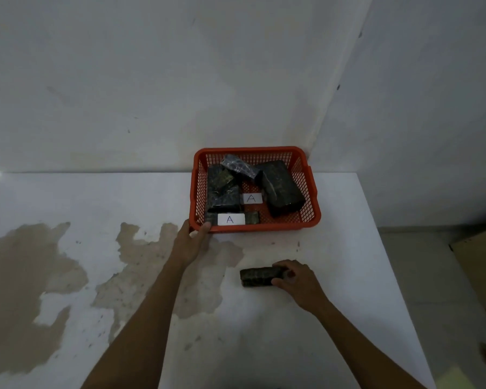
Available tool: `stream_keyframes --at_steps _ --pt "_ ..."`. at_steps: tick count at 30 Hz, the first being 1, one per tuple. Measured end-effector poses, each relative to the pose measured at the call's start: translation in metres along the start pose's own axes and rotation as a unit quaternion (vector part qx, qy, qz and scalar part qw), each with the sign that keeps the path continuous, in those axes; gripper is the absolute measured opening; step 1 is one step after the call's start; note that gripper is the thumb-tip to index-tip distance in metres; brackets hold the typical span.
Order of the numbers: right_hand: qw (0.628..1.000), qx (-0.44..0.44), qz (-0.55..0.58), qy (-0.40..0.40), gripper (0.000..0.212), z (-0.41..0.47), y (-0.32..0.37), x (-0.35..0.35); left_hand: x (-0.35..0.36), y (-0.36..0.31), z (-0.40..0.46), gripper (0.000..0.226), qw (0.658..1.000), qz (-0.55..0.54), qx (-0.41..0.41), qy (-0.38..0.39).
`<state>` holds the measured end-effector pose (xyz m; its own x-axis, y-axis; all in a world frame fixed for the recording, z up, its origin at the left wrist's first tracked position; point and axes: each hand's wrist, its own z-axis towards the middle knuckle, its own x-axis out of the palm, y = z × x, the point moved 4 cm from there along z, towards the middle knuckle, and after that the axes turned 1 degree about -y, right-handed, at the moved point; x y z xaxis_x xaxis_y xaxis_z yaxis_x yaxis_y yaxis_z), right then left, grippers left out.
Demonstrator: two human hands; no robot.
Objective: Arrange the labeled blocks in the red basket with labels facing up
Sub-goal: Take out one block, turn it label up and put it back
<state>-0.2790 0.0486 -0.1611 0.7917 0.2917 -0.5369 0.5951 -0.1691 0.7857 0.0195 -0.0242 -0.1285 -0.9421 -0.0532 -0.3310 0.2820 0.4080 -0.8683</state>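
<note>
The red basket (310, 192) stands at the table's far right, near the wall corner. Several dark blocks lie jumbled inside it. Two of them show white labels marked A facing up: one at the front (231, 219), one in the middle (251, 198). A large dark block (282, 188) lies tilted on the right with no label showing. My left hand (191, 241) grips the basket's front left corner. My right hand (298, 283) holds the right end of a dark block (257, 276) that rests on the table in front of the basket; no label shows on it.
The white table (152, 197) has large brown patches of peeled surface on its left and middle. Its right edge runs diagonally past my right arm. Walls stand close behind and to the right of the basket. A cardboard piece (480, 265) lies on the floor at the right.
</note>
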Motion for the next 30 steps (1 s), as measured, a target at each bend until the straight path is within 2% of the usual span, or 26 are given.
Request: stream_keyframes --at_steps 7,15,17,21,22,26,30 --pt "0.998 -0.039 -0.055 -0.002 0.044 0.003 -0.003 0.008 0.003 0.003 -0.002 0.067 0.999 -0.036 -0.005 -0.003" --pt "0.993 -0.026 -0.09 0.077 0.026 0.023 0.004 0.0 0.005 0.005 -0.001 0.068 0.999 -0.035 -0.001 0.001" --pt "0.994 -0.014 -0.083 0.065 0.025 0.028 0.005 -0.002 0.005 0.006 -0.001 0.066 0.999 -0.036 0.001 0.0" --pt "0.998 -0.019 -0.059 0.004 0.009 0.035 0.012 -0.002 0.006 0.006 0.001 0.067 1.0 -0.031 0.001 0.002" --pt "0.998 -0.024 -0.056 0.002 0.01 0.035 0.013 -0.001 0.006 0.006 0.001 0.067 1.0 -0.03 0.002 0.002" --pt "0.994 -0.057 -0.08 0.042 0.034 0.031 0.011 0.004 0.006 0.005 0.001 0.064 1.0 -0.025 0.009 0.002" --pt "0.992 -0.082 -0.078 0.047 0.027 0.033 0.015 0.002 0.005 0.006 0.002 0.065 1.0 -0.02 0.01 -0.001"
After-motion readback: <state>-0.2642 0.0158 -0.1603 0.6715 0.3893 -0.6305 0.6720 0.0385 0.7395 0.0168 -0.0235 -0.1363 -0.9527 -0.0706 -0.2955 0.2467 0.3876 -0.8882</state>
